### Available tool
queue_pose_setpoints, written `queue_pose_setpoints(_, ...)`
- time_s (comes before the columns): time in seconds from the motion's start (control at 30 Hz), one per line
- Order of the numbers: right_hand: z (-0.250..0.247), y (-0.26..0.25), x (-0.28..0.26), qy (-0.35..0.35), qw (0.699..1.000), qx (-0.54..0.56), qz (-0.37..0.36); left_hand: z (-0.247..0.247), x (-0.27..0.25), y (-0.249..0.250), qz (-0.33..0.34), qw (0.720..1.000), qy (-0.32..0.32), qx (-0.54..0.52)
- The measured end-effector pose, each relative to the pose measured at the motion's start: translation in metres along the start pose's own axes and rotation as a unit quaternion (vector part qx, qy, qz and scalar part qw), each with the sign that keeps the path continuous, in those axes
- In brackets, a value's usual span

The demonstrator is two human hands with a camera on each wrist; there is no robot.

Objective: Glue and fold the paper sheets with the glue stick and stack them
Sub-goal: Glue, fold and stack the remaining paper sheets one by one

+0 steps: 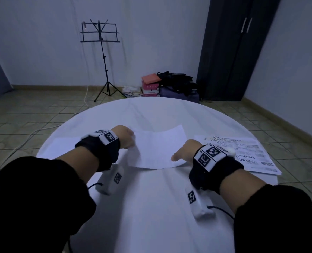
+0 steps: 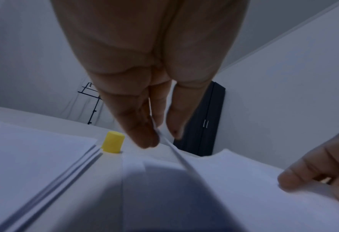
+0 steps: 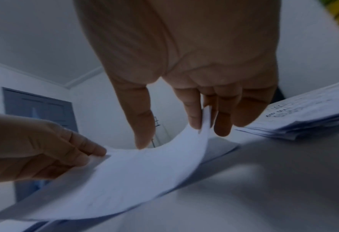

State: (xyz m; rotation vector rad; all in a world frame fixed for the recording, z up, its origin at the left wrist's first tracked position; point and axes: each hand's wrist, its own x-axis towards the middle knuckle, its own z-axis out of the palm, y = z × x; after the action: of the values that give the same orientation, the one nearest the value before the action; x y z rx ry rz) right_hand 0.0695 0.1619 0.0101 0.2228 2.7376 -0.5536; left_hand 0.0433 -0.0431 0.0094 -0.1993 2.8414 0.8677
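Round table under white cloth (image 1: 151,207). One blank white paper sheet (image 1: 157,148) held at table centre, lifted and bowed, sagging in the middle. Left hand (image 1: 126,136) pinching the sheet's left edge between thumb and fingertips (image 2: 144,139). Right hand (image 1: 185,151) gripping the right edge, paper caught between the fingers (image 3: 194,119), thumb stretched out over the top.

Left of it, a low stack of plain white sheets (image 2: 35,157), flat on the cloth; whether folded, cannot tell. Right of it, a pile of printed white sheets (image 1: 243,154), fanned slightly, near the table edge. Yellow cylindrical glue stick (image 2: 113,142) standing upright just beside the left stack, beyond the left fingertips.

Risks, as judged:
- Edges misaligned on folding, since the sheet is slack and held only at two sides; crooked crease likely.
- Glued faces touching early from the sag, sticking off-line.
- Glue stick knocked over by the left hand, being so close.
- Printed pile nudged off the edge by the right wrist.

Count: held sheet, one; paper piles, two; glue sticks, one; hands, two. Sheets per pile not countable.
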Motion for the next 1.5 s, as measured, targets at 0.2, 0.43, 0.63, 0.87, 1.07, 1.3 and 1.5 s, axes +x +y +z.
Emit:
queue_pose_setpoints(0.2,-0.005,-0.003,0.022,-0.031,0.997,-0.074,0.003,0.012,0.034,0.011,-0.045,0.99,-0.072,0.11)
queue_pose_setpoints(0.43,-0.005,0.001,0.031,-0.045,0.984,-0.164,-0.049,0.023,0.048,0.008,-0.062,0.947,-0.107,0.297)
queue_pose_setpoints(0.63,-0.001,-0.002,0.036,-0.012,0.98,-0.19,-0.052,0.028,0.042,0.014,-0.048,0.931,-0.098,0.348)
queue_pose_setpoints(0.87,0.009,-0.004,0.026,-0.024,0.948,-0.301,-0.099,0.032,0.029,0.022,-0.016,0.918,-0.104,0.383)
queue_pose_setpoints(1.07,0.013,0.004,-0.001,-0.016,0.973,-0.215,-0.081,0.049,-0.002,0.054,0.042,0.925,-0.089,0.367)
queue_pose_setpoints(1.3,0.015,0.055,-0.037,-0.05,0.961,-0.245,-0.114,0.086,-0.033,0.109,0.135,0.928,-0.121,0.324)
queue_pose_setpoints(1.5,-0.004,0.109,-0.037,-0.108,0.952,-0.258,-0.122,0.109,-0.025,0.143,0.187,0.909,-0.139,0.344)
